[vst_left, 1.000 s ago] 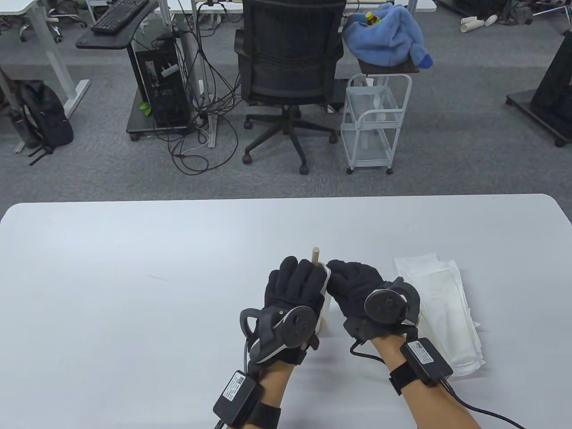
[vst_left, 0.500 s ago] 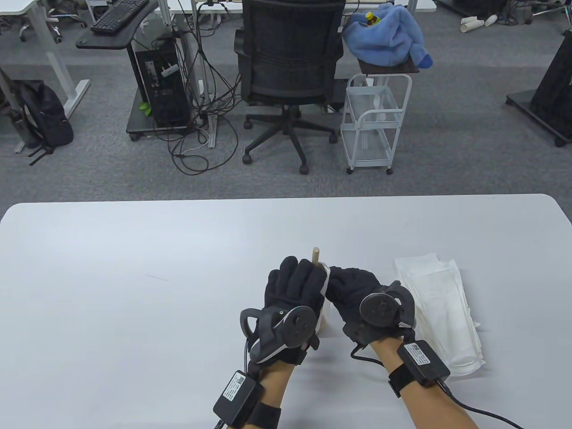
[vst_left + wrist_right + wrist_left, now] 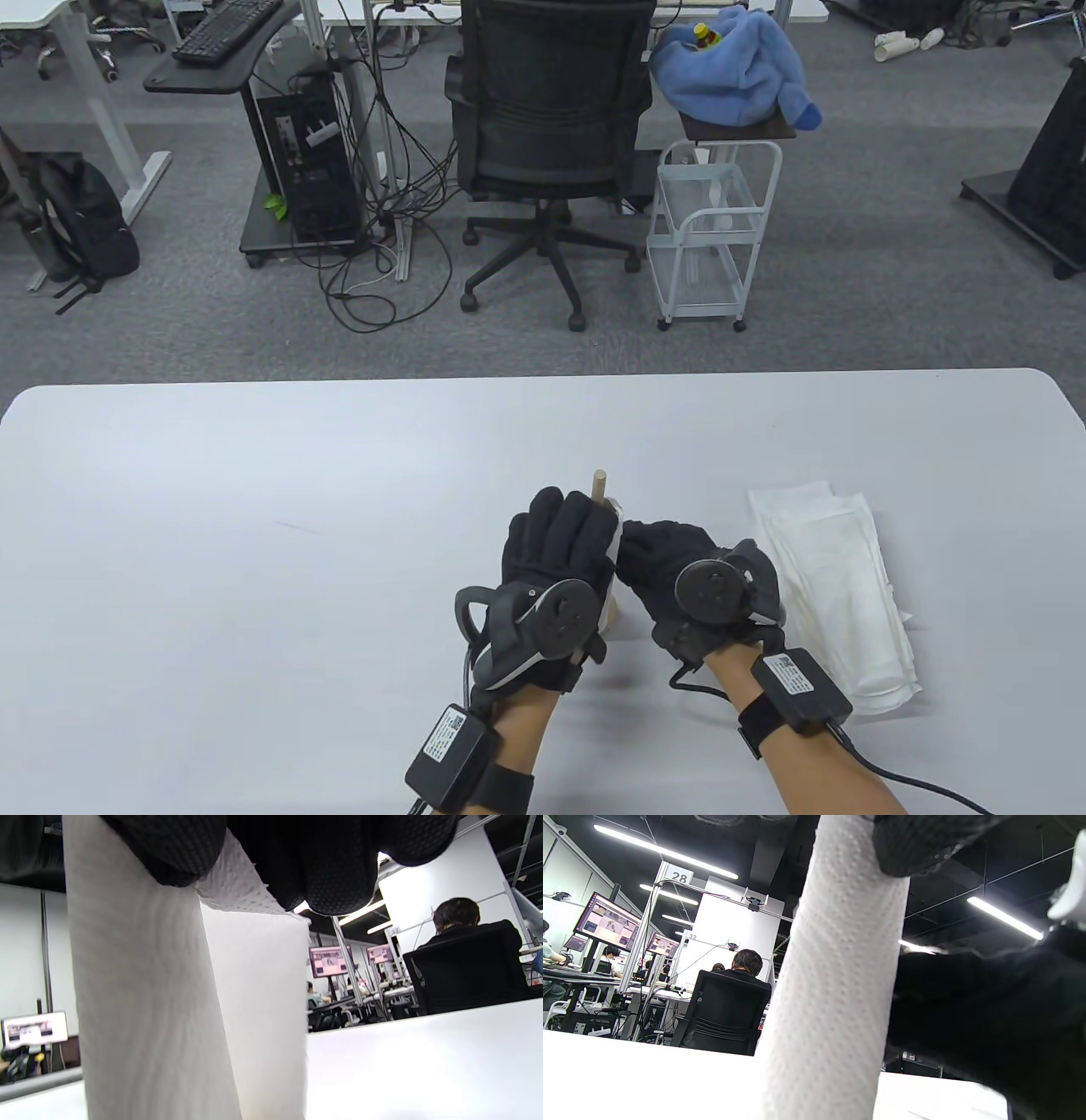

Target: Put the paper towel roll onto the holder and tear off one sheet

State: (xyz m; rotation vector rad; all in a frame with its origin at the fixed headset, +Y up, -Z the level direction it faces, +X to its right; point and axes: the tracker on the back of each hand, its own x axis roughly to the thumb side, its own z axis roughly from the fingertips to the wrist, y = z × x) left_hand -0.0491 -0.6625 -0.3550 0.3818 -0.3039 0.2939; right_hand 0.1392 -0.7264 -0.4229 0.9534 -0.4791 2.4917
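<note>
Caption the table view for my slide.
Two black-gloved hands, left and right, grip a white paper towel roll on its wooden holder.

Left hand point(image 3: 556, 552): we see it lower centre of the table view, fingers point(image 3: 568, 518) curled round the paper towel roll point(image 3: 835, 984).
Right hand point(image 3: 670, 564): just right of it, fingers pinching the roll's loose sheet point(image 3: 258, 984).
Forearms: both enter from the bottom edge.
</note>
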